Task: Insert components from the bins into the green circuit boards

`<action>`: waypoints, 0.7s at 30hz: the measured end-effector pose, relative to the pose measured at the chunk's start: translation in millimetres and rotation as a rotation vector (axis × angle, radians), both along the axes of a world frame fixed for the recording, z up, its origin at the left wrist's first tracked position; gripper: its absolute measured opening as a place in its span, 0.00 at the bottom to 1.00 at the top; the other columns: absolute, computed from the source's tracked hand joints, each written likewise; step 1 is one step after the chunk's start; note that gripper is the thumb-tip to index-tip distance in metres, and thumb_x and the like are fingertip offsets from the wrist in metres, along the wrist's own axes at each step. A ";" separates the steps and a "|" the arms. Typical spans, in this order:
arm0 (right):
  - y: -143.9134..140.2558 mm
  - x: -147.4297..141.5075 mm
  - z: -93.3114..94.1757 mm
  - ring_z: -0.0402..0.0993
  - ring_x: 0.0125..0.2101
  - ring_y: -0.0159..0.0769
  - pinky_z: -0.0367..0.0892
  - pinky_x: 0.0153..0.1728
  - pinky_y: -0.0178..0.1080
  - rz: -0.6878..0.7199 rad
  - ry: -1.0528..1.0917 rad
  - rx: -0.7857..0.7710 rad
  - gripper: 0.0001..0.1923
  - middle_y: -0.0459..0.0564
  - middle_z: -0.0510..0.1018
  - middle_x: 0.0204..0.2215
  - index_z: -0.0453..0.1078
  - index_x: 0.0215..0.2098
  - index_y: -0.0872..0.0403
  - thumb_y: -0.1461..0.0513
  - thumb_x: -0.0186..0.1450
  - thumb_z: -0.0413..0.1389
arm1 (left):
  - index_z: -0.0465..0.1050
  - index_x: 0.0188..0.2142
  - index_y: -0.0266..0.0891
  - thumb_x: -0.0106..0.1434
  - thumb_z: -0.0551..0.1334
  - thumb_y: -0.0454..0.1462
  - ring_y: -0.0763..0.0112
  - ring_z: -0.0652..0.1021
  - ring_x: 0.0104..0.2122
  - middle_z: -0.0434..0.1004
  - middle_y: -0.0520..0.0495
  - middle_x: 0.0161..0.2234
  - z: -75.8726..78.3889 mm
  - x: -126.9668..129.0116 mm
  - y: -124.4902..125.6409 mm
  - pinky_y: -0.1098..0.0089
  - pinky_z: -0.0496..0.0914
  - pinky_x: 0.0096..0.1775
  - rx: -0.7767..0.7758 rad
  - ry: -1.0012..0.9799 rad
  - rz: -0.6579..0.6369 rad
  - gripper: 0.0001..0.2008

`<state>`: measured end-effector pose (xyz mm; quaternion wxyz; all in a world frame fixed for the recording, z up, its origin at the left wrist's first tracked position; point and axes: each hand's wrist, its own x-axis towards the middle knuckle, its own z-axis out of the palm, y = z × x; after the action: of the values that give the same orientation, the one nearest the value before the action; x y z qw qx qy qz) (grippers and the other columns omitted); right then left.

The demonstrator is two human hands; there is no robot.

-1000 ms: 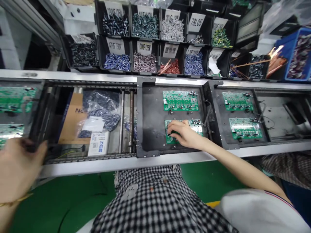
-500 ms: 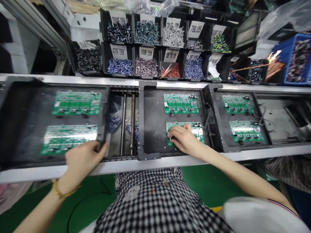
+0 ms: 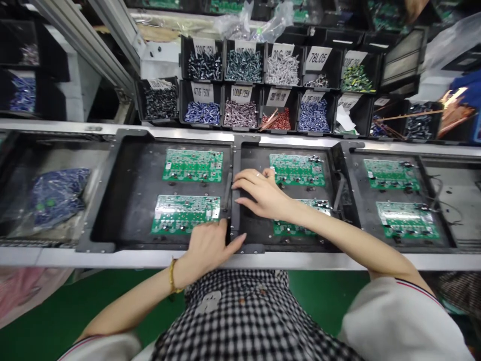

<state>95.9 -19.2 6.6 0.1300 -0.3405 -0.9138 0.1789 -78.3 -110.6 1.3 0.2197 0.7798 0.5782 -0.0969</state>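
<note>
Head view: since half a second ago, the left tray (image 3: pixel 131 200) has slid right and now butts against the middle tray (image 3: pixel 255 235). The left hand (image 3: pixel 208 245) clamps the left tray's near corner; the right hand (image 3: pixel 263 193) lies flat, fingers spread, holding nothing, across the seam. Fingers risk pinching there; a jolt could unseat loose board components.

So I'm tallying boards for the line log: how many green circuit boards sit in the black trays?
6. Left tray: far, near. Middle tray: far, near, partly under the right forearm. Right tray: far, near.
</note>
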 end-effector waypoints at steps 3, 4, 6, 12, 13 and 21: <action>10.6 -0.1 0.3 0.59 0.54 0.45 0.44 0.41 0.45 -0.022 -0.094 0.042 0.09 0.55 0.70 0.51 0.67 0.42 0.55 0.62 0.66 0.49 | 0.71 0.35 0.28 0.63 0.42 0.59 0.50 0.76 0.29 0.74 0.31 0.27 -1.2 30.4 -2.3 0.66 0.61 0.29 -0.023 -0.114 0.018 0.36; 13.3 4.1 1.3 0.60 0.53 0.46 0.44 0.41 0.45 -0.044 -0.158 0.027 0.07 0.55 0.72 0.49 0.68 0.38 0.56 0.63 0.64 0.50 | 0.71 0.35 0.27 0.62 0.44 0.60 0.50 0.76 0.29 0.74 0.30 0.28 -1.5 42.0 -3.7 0.66 0.61 0.29 -0.042 -0.163 0.025 0.36; 17.1 19.8 4.3 0.63 0.49 0.45 0.45 0.40 0.45 -0.091 -0.305 -0.046 0.04 0.53 0.74 0.42 0.68 0.30 0.56 0.64 0.61 0.53 | 0.72 0.35 0.27 0.62 0.49 0.59 0.53 0.75 0.29 0.74 0.32 0.28 -0.6 61.9 -7.6 0.67 0.62 0.30 -0.111 -0.319 0.029 0.34; 14.5 103.7 9.8 0.65 0.47 0.44 0.47 0.36 0.43 -0.229 -0.503 -0.174 0.02 0.50 0.74 0.40 0.66 0.28 0.55 0.65 0.56 0.52 | 0.72 0.33 0.34 0.68 0.52 0.41 0.77 0.66 0.23 0.69 0.47 0.27 24.4 47.0 2.2 0.77 0.60 0.27 -0.890 -1.390 0.300 0.15; 13.2 117.1 9.4 0.65 0.48 0.44 0.47 0.36 0.43 -0.255 -0.509 -0.181 0.02 0.50 0.74 0.40 0.66 0.27 0.55 0.65 0.55 0.51 | 0.71 0.34 0.34 0.68 0.53 0.39 0.79 0.65 0.22 0.69 0.48 0.29 30.2 35.9 12.0 0.78 0.60 0.26 -1.015 -1.509 0.459 0.12; 14.7 161.8 12.3 0.69 0.45 0.45 0.49 0.40 0.47 -0.379 -0.445 -0.223 0.04 0.48 0.77 0.37 0.67 0.27 0.53 0.64 0.57 0.51 | 0.74 0.40 0.26 0.65 0.55 0.26 0.86 0.62 0.20 0.73 0.39 0.37 43.0 34.3 99.4 0.84 0.58 0.18 -1.079 -1.451 0.945 0.09</action>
<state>257.8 -4.5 18.9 -0.0803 -0.5477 -0.8149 0.1716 -44.0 -11.2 44.3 0.8550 0.1395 0.4336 0.2480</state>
